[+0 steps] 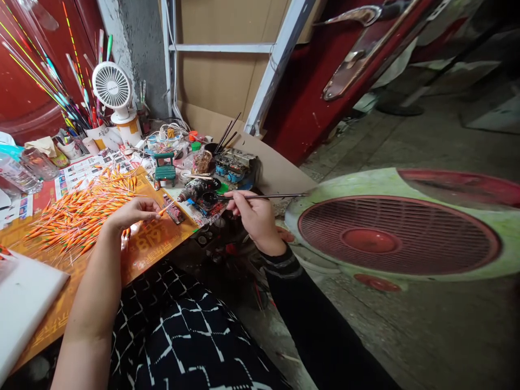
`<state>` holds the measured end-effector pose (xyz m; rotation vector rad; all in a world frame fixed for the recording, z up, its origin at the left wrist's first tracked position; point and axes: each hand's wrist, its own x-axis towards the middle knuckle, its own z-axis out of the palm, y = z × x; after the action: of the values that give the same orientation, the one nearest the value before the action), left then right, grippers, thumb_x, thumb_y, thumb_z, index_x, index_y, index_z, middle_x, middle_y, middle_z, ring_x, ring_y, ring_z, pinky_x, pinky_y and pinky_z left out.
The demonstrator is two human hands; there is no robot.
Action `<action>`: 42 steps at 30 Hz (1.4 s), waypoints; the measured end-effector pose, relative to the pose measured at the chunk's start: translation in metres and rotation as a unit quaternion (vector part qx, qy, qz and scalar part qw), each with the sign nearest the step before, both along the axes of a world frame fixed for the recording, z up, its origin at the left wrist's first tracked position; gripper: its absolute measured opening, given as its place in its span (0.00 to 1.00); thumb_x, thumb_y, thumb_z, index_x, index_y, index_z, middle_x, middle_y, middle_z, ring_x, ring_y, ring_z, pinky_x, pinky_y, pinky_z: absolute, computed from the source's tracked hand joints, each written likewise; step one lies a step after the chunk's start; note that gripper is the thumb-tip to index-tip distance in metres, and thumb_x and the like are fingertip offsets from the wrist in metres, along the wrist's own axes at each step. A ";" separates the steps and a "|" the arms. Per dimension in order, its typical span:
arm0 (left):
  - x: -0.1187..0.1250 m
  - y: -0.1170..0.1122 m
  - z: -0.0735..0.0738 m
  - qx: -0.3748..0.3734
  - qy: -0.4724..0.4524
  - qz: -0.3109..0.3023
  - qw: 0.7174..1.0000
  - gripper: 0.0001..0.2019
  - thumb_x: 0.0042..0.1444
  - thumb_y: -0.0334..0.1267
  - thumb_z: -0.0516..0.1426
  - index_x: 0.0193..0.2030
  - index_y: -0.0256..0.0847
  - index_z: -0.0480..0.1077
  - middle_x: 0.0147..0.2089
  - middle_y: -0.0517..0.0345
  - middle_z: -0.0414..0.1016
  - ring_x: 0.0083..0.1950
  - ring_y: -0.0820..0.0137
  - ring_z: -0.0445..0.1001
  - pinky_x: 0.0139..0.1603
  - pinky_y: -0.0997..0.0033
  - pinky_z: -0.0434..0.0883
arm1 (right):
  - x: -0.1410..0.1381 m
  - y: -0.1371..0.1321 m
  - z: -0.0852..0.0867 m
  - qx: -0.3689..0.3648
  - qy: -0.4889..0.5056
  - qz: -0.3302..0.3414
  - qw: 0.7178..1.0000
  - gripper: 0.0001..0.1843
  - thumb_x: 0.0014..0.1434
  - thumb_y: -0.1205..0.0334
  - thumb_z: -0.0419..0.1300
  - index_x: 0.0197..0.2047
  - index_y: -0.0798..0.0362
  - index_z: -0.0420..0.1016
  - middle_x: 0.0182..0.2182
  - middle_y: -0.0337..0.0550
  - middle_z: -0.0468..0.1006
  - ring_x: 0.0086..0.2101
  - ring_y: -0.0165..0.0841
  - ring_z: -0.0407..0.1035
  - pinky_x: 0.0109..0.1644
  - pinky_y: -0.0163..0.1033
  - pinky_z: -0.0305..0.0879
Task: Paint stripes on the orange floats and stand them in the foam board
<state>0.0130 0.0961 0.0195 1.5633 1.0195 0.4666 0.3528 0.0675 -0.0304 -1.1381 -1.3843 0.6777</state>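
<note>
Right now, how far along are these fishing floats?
Done-looking: the long banded floats standing by the wall and the heap of orange floats on the orange printed sheet. In hand: the left hand holds one float, the right hand a fine paintbrush. Left: probably more of the heap, though I can't tell which floats are finished.

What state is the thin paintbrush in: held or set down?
Held: the right hand pinches the thin paintbrush, its shaft sticking out past the knuckles.

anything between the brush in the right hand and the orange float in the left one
Yes: between the brush in the right hand and the float in the left hand sit a dark paint cup and a small motor tool.
</note>
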 end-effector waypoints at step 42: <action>-0.013 0.003 -0.015 -0.012 0.046 0.043 0.998 0.18 0.49 0.50 0.67 0.31 0.34 0.76 0.23 0.62 0.68 0.21 0.80 0.61 0.20 0.78 0.56 | -0.070 -0.064 -0.052 0.097 0.053 0.089 0.990 0.13 0.70 0.57 0.54 0.49 0.47 0.80 0.34 0.42 0.81 0.29 0.33 0.72 0.34 0.40 0.73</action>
<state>-0.0001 0.0994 0.0049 1.5362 1.1623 0.4441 0.2826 0.0036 -0.0824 -0.8211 -1.4381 0.7043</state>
